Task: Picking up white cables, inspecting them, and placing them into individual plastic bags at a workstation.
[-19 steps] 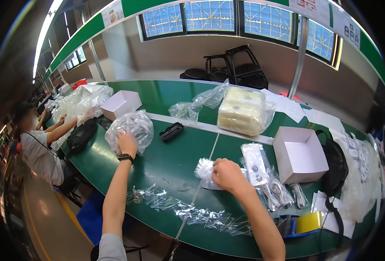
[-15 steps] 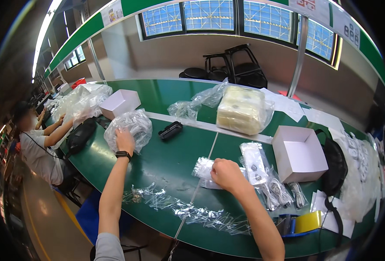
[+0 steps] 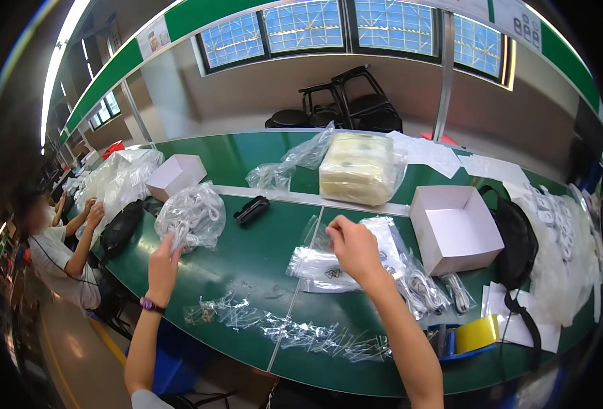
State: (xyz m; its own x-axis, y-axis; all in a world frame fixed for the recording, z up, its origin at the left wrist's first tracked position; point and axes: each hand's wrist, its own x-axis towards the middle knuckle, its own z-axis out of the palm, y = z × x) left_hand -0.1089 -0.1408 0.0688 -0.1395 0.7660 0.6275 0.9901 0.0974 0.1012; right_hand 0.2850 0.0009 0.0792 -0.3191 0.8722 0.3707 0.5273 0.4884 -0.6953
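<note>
My left hand (image 3: 161, 269) is closed at the near edge of a clear plastic bag (image 3: 209, 221) full of coiled white cables (image 3: 191, 211). Its fingers pinch a white cable at the bag's mouth; the fingertips are partly hidden. My right hand (image 3: 357, 251) is raised over a stack of flat clear bags with dark printed marks (image 3: 315, 262). Between its thumb and fingers is a thin clear plastic bag (image 3: 317, 234). Bagged white cables (image 3: 424, 290) lie to the right of the stack.
Clear twist ties (image 3: 288, 330) are strewn along the near edge. A yellow tape roll (image 3: 477, 334), an open white box (image 3: 455, 232), a black pouch (image 3: 516, 249), a black case (image 3: 251, 210) and a wrapped yellowish block (image 3: 356, 170) stand around. A co-worker (image 3: 63, 259) sits at the left.
My left hand has drawn back toward me from the top of the cable bag. My right hand has lifted off the stack, with a thin clear bag in its fingers. The whole view has shifted.
</note>
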